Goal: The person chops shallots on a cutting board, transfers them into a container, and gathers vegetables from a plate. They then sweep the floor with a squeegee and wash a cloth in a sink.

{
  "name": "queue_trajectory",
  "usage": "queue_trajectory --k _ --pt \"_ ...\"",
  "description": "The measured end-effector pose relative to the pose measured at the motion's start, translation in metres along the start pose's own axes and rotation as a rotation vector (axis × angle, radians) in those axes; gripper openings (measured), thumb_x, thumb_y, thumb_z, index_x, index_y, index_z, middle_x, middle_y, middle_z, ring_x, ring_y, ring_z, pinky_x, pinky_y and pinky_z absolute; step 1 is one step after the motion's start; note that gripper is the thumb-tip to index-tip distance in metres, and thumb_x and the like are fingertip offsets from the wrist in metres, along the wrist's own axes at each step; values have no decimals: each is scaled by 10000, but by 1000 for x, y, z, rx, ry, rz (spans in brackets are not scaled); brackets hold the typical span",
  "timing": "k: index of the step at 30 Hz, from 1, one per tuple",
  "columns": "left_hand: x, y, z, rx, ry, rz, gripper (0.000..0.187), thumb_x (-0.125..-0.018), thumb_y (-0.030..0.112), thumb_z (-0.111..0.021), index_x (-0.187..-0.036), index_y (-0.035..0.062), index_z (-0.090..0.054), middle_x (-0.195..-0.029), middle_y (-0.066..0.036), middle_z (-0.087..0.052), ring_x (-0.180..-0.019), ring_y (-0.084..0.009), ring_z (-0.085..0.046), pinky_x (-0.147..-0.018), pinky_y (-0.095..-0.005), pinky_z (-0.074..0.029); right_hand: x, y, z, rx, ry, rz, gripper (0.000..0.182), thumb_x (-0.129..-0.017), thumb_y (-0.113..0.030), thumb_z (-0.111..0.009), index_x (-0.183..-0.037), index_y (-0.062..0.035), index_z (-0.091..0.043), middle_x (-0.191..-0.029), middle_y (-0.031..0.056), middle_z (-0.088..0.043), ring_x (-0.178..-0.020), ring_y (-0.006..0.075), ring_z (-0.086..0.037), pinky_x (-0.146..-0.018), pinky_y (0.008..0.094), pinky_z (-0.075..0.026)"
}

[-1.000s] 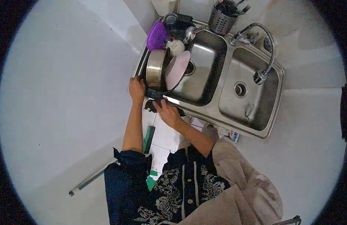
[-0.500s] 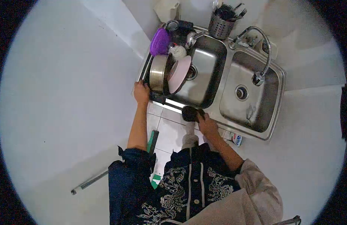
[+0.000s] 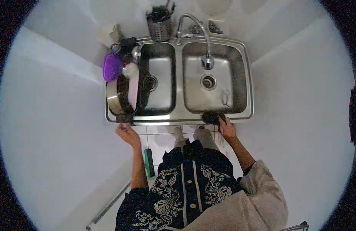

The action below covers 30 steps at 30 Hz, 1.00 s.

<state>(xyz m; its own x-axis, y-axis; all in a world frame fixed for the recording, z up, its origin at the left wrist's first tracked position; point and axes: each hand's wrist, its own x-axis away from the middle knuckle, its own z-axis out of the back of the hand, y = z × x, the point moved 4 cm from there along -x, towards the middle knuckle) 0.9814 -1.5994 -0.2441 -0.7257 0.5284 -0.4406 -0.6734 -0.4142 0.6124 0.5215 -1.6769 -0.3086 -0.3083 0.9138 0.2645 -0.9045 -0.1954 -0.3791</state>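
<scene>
My right hand (image 3: 227, 129) is closed around a dark, soft-looking bundle (image 3: 212, 118) at the front rim of the steel double sink (image 3: 155, 119), below the right basin. Blur hides the fingers of my left hand (image 3: 127, 133), which is by the front left corner, just below a black block-shaped piece (image 3: 125, 118). Behind that piece, a steel pot (image 3: 113, 98) lies tipped on its side. A pale pink dish (image 3: 133, 90) stands on edge beside the pot, next to the left basin.
A purple mesh item (image 3: 111, 67) and a white container (image 3: 129, 70) sit behind the pot. At the back stands a perforated holder (image 3: 160, 30) full of dark utensils. The flexible faucet (image 3: 207, 59) hangs over the right basin. A green-and-black brush head (image 3: 148, 162) is on the floor.
The view has turned and the sink now appears straight on. My left hand has come off the sink's left edge toward its front corner. My right hand has shifted right with the dark bundle.
</scene>
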Motion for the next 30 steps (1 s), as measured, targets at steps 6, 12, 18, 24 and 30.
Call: queue_trajectory --k 6,12,18,24,30 --pt "79 100 -45 184 -422 -261 134 -874 97 -501 -950 -6 -543 -939 -156 -518 -861 -284 -506 -776 -379 -418 8 94 -2 11 243 36 478 -816 -172 -534 -1283 -165 -433 -1048 190 -460 -735 345 -583 -624 453 -500" --pt "67 142 -97 72 -516 -446 198 -836 102 -508 -999 2 -559 -1066 -187 -524 -1001 -349 -483 -890 -429 -378 6 147 43 11 249 -282 371 -806 -99 -526 -1176 -127 -530 -996 175 -502 -769 355 -575 -663 449 -492" --pt "54 131 -106 -20 -550 -371 212 -832 105 -482 -1014 8 -530 -1035 -175 -532 -965 -355 -495 -851 -438 -387 -14 38 71 -203 249 34 353 -819 -141 -511 -1170 -155 -544 -1035 194 -539 -860 397 -568 -744 495 -473" --pt "61 128 -99 -71 -665 -405 156 -809 138 -513 -895 29 -585 -823 -155 -586 -759 -339 -573 -677 -444 -462 -57 -126 5 -137 -133 404 380 -819 -167 -511 -1199 -148 -498 -909 138 -497 -767 338 -590 -634 451 -516" --pt "62 137 -101 -104 -654 -407 174 -832 193 -522 -882 47 -604 -807 -138 -604 -710 -315 -594 -640 -417 -487 -134 -172 -8 -174 81 339 302 -864 -204 -507 -1154 -120 -518 -965 141 -477 -728 326 -602 -608 410 -539"
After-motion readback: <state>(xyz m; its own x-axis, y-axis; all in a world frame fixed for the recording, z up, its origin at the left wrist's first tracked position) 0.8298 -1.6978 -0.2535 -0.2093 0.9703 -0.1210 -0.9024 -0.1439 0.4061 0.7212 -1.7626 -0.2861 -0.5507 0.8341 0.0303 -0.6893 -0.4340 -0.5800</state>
